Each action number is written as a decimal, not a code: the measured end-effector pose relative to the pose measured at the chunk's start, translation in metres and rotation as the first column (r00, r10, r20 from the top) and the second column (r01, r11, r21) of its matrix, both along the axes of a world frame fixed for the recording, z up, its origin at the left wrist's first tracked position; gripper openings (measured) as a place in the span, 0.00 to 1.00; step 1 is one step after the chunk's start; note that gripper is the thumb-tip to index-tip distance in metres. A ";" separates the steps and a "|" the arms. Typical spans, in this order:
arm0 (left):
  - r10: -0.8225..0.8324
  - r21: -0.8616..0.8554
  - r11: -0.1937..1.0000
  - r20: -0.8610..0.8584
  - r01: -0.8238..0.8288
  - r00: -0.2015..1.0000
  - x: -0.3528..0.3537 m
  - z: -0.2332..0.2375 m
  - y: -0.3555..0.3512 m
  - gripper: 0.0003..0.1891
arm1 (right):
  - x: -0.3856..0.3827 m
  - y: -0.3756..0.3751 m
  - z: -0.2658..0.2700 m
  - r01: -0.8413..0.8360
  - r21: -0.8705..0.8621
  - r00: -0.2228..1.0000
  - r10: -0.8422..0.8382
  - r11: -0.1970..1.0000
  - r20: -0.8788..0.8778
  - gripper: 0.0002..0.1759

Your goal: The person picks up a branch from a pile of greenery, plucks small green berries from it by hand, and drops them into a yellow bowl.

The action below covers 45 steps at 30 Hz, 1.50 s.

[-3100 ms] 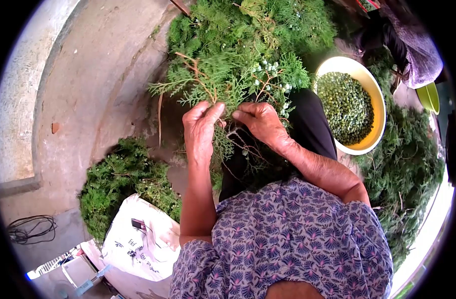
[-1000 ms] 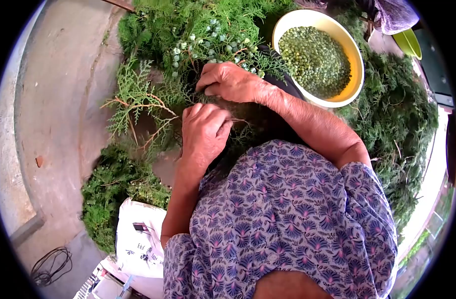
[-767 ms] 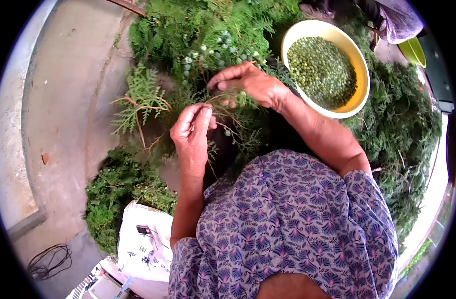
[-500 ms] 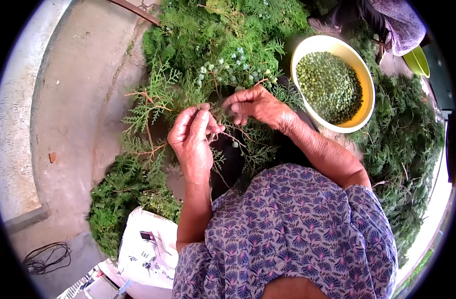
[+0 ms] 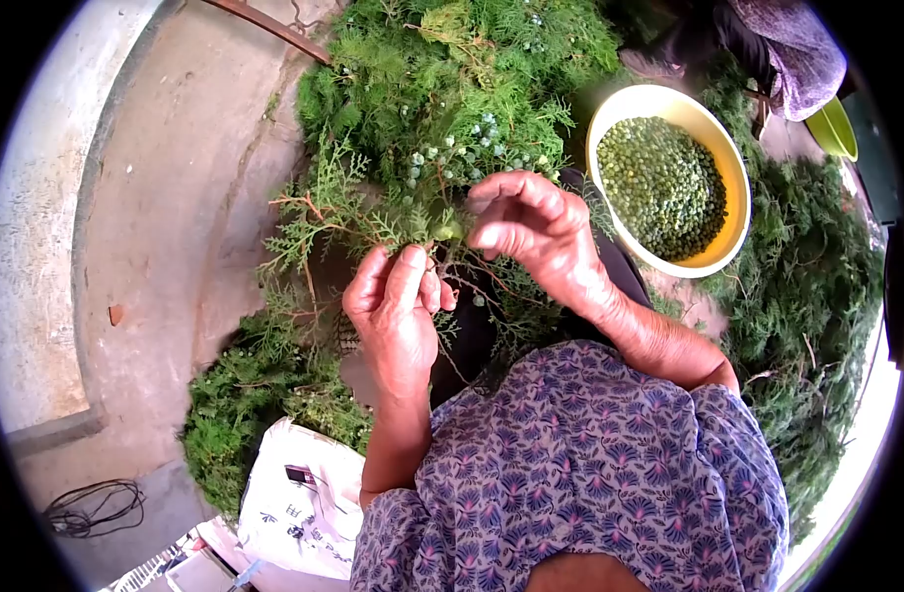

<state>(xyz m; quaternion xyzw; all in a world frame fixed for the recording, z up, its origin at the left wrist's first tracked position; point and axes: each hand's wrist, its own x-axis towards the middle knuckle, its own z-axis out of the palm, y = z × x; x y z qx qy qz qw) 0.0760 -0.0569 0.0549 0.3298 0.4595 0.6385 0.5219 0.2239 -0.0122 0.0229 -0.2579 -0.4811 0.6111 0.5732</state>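
Note:
My left hand (image 5: 395,321) pinches a leafy arborvitae branch (image 5: 319,219) between thumb and fingers. Its flat green sprays and reddish-brown twigs spread to the left and below the hand. Just to the right, my right hand (image 5: 543,232) is raised with thumb and curved fingers apart; I see nothing held in it. A blurred pale-green bit (image 5: 450,231) shows between the two hands. Behind them, pale blue-green cones (image 5: 452,148) cluster on the foliage. A yellow basin (image 5: 736,212) stands to the right, holding many small green cones (image 5: 659,178).
Cut greenery (image 5: 472,59) is heaped ahead, with more foliage (image 5: 807,257) on the right. Another person's patterned clothing (image 5: 797,49) shows at upper right beside a green basin (image 5: 835,128). A white sack (image 5: 299,503) lies lower left, and a coiled black cable (image 5: 95,508) rests on the floor.
My right hand has moved right and its fingers have spread apart. My left hand stays pinched on the branch. The whole view has shifted slightly.

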 end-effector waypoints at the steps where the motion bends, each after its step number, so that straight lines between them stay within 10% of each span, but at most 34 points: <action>1: 0.011 -0.035 0.999 0.028 -0.010 1.000 0.002 -0.001 0.000 0.03 | -0.002 -0.003 0.007 -0.035 0.003 0.998 0.035 0.999 -0.058 0.17; 7: -0.005 -0.047 0.999 -0.007 0.004 1.000 0.011 -0.005 -0.003 0.07 | -0.006 -0.009 0.003 0.126 0.320 0.941 -0.215 0.939 0.259 0.15; 15: -0.017 -0.116 0.993 -0.008 0.016 1.000 0.017 -0.001 -0.006 0.11 | -0.004 -0.011 0.005 0.129 0.264 0.950 -0.196 0.956 0.244 0.09; 17: -0.026 -0.125 0.992 0.009 0.027 1.000 0.018 -0.002 -0.007 0.10 | -0.003 -0.015 0.012 -0.055 -0.221 0.998 0.062 0.974 0.025 0.07; 22: -0.094 -0.072 0.992 0.146 0.106 0.985 0.013 -0.007 -0.009 0.05 | 0.000 -0.011 0.005 -0.391 -0.477 0.862 0.130 0.788 -0.491 0.09; 31: -0.118 -0.111 0.986 0.077 0.127 0.990 0.005 -0.012 -0.012 0.02 | 0.010 -0.003 0.003 -0.497 -0.343 0.859 0.396 0.797 -0.323 0.17; 37: -0.092 -0.084 0.993 -0.043 0.088 0.995 0.010 -0.016 -0.015 0.03 | 0.004 -0.011 0.008 -0.204 -0.258 0.973 0.225 0.945 0.053 0.09; 39: 0.001 -0.037 0.999 -0.453 -0.020 0.892 0.014 -0.017 -0.016 0.03 | 0.004 -0.014 0.007 -0.199 -0.305 0.974 0.223 0.931 0.046 0.06; 42: 0.155 0.188 0.981 -0.634 -0.043 0.757 0.019 -0.028 -0.014 0.02 | 0.004 -0.018 0.004 0.103 0.164 0.894 -0.163 0.981 0.417 0.06; 45: 0.139 0.048 0.990 -0.376 -0.131 0.916 0.019 -0.013 -0.014 0.04 | 0.020 -0.013 0.013 0.195 -0.210 0.950 -0.132 0.958 0.282 0.06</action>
